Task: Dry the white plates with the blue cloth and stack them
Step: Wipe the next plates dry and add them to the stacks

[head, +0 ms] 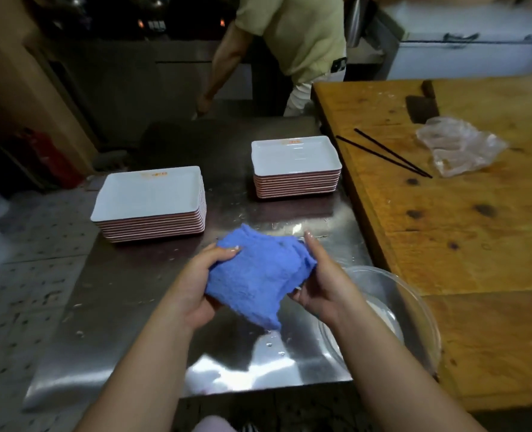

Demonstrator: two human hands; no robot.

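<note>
Where plate stacks (149, 202) rest, wet steel table (118, 307).

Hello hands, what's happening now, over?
Left hand and right hand grip blue cloth. Two plate stacks untouched. Nothing blocking, over.

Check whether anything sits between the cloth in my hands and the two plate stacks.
Nothing visible does. Both hands hold the blue cloth over bare steel counter; left stack and right stack lie beyond, unobstructed.
</note>
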